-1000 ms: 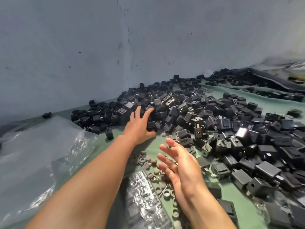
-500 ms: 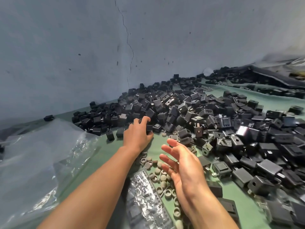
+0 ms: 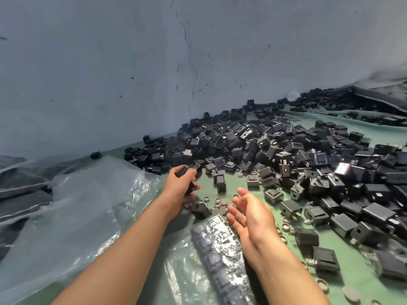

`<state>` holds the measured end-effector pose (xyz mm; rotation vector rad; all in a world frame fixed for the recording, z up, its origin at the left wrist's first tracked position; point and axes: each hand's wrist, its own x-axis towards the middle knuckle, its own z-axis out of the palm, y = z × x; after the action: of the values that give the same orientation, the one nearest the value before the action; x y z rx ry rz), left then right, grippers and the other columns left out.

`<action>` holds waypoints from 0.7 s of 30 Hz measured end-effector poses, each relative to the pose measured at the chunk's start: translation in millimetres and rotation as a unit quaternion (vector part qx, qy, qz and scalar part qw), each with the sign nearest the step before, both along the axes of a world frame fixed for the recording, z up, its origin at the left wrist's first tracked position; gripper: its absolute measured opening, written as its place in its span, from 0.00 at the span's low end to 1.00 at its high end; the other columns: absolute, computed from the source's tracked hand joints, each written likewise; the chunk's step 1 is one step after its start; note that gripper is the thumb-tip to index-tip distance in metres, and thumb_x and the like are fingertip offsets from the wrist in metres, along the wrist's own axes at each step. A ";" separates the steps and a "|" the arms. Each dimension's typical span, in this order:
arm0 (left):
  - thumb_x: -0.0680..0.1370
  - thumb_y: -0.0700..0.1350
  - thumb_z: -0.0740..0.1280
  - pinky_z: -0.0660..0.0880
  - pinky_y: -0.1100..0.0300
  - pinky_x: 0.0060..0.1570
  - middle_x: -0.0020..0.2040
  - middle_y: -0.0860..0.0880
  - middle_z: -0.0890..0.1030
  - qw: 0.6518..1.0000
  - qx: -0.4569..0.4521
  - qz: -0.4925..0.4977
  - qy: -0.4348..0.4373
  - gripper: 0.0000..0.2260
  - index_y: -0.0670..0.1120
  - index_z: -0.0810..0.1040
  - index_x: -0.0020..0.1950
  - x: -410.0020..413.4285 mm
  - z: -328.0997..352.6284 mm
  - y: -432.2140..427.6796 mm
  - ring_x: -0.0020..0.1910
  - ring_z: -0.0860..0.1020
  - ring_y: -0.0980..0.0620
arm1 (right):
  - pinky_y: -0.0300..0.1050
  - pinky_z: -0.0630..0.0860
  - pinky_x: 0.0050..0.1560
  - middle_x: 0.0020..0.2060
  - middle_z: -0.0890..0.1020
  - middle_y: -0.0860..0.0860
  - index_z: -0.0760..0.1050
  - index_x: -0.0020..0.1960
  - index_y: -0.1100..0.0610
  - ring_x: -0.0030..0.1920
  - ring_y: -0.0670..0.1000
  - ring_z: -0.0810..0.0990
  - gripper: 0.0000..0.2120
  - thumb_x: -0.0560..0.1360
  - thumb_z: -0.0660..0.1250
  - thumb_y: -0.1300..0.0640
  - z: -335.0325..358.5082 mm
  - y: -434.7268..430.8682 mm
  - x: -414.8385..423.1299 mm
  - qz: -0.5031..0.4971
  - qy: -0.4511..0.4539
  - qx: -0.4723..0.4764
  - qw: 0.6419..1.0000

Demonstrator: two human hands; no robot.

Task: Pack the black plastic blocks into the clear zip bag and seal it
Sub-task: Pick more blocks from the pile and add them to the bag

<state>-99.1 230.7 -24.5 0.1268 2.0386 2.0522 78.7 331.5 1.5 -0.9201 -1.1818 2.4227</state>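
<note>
A big heap of black plastic blocks (image 3: 275, 146) covers the green surface (image 3: 343, 258) from the wall out to the right edge. My left hand (image 3: 179, 186) is lifted just in front of the heap's near edge, its fingers curled round a few black blocks (image 3: 191, 172). My right hand (image 3: 250, 213) hovers to the right of it, palm turned up and fingers spread, holding nothing. Below my right hand lies a clear zip bag (image 3: 218, 252) packed with rows of black blocks.
Crumpled clear plastic sheeting (image 3: 72, 208) covers the left side. Small grey rings and caps (image 3: 218, 202) lie scattered between my hands and along the bottom right. A cracked grey wall (image 3: 189, 62) stands close behind the heap. More blocks sit at the far right (image 3: 352, 104).
My left hand closed on blocks at the heap's edge and drew back toward me, lifting them. My right hand stayed open, palm up, nearly in place.
</note>
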 end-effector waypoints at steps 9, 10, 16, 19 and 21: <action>0.76 0.49 0.72 0.74 0.68 0.36 0.42 0.52 0.79 0.897 -0.231 -0.182 0.329 0.14 0.62 0.72 0.57 36.2 2.6 -36.2 0.35 0.79 0.60 | 0.53 0.77 0.60 0.50 0.78 0.50 0.75 0.50 0.49 0.55 0.55 0.79 0.12 0.83 0.56 0.61 -2.3 -7.9 -8.1 -0.003 -0.025 0.090 0.996; 0.76 0.51 0.72 0.74 0.69 0.36 0.42 0.53 0.80 0.892 -0.240 -0.205 0.325 0.14 0.62 0.72 0.58 40.5 4.2 -39.7 0.37 0.80 0.60 | 0.52 0.77 0.58 0.50 0.78 0.50 0.75 0.51 0.49 0.54 0.55 0.79 0.12 0.83 0.56 0.61 -3.2 -7.5 -9.5 -0.002 -0.026 0.095 0.995; 0.76 0.57 0.71 0.77 0.65 0.41 0.43 0.56 0.81 0.861 -0.283 -0.300 0.298 0.13 0.61 0.72 0.58 56.6 11.9 -36.5 0.39 0.79 0.61 | 0.47 0.78 0.50 0.51 0.78 0.50 0.74 0.48 0.48 0.52 0.54 0.80 0.12 0.83 0.56 0.60 -8.1 -6.7 -16.7 -0.018 -0.034 0.078 0.996; 0.75 0.55 0.72 0.78 0.62 0.43 0.43 0.57 0.81 0.831 -0.324 -0.336 0.302 0.12 0.60 0.73 0.55 59.0 15.4 -31.4 0.39 0.79 0.59 | 0.46 0.77 0.48 0.48 0.78 0.50 0.74 0.48 0.48 0.51 0.53 0.80 0.12 0.83 0.56 0.60 -9.8 -7.5 -20.2 -0.021 -0.035 0.074 0.996; 0.74 0.54 0.72 0.77 0.63 0.41 0.42 0.58 0.81 0.825 -0.328 -0.353 0.296 0.10 0.59 0.75 0.53 59.0 18.2 -28.0 0.38 0.78 0.60 | 0.46 0.76 0.49 0.44 0.78 0.50 0.75 0.47 0.48 0.49 0.53 0.79 0.12 0.83 0.56 0.60 -9.9 -7.2 -21.9 -0.026 -0.038 0.074 0.996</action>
<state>-40.1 202.7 -6.3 1.2902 2.3686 0.8435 56.7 324.3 -8.4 -0.9904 -1.3283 2.2434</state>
